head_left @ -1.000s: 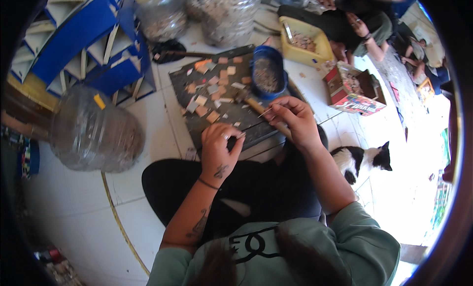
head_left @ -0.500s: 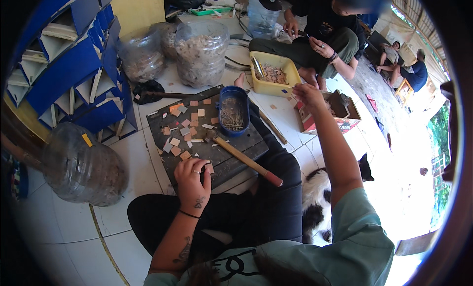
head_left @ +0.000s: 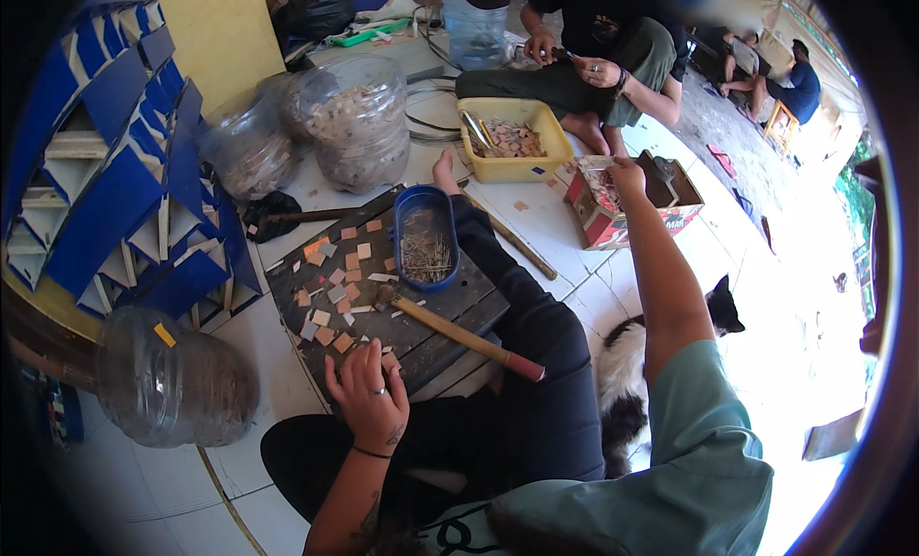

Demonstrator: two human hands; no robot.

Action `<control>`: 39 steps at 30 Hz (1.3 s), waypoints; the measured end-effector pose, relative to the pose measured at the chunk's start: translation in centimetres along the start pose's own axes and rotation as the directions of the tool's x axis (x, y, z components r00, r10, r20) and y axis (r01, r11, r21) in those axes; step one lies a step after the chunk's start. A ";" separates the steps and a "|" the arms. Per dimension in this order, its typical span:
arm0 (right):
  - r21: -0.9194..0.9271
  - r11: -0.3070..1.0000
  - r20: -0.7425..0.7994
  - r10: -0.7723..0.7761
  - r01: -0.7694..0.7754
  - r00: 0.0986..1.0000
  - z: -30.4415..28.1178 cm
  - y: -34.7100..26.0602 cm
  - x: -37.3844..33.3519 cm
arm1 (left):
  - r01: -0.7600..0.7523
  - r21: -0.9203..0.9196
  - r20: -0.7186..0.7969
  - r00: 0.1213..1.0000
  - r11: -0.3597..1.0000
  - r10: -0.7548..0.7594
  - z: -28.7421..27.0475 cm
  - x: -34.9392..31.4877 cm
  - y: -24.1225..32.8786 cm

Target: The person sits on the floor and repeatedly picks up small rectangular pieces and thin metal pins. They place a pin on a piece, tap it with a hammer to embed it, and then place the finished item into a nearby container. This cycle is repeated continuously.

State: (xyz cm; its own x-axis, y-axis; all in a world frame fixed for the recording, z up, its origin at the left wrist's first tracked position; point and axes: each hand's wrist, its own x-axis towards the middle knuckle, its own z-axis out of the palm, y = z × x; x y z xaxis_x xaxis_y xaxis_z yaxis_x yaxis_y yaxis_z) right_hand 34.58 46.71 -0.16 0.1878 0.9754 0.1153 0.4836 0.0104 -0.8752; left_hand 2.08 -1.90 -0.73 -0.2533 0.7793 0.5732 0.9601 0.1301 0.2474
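White floor [head_left: 163, 489] with a dark board [head_left: 426, 355]

Right of the board is a cat [head_left: 624, 369]; farther right of the board's far end, a red box [head_left: 606, 232]. On the board sit a hammer [head_left: 459, 333], its handle jutting past the right edge, and a blue tub [head_left: 426, 200]. The right hand [head_left: 627, 178] is at the box, fingers bunched together; what they pinch, I cannot tell. The left hand [head_left: 371, 393] is over the board's near edge, fingers slightly spread beside scattered squares [head_left: 343, 342].
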 end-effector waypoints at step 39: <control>-0.612 0.702 0.255 -0.261 0.364 0.931 -1.4 1.3 5.4 | -0.099 0.219 0.087 0.993 0.971 0.082 0.4 -0.4 0.4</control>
State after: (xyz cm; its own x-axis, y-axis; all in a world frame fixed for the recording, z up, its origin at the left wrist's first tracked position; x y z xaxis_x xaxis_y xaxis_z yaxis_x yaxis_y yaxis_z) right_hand 37.40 51.73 -0.06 -0.1694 0.9617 0.2155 0.9310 0.2279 -0.2852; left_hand 2.64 -1.92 -1.12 -0.1626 0.8379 0.5211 0.9830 0.1832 0.0120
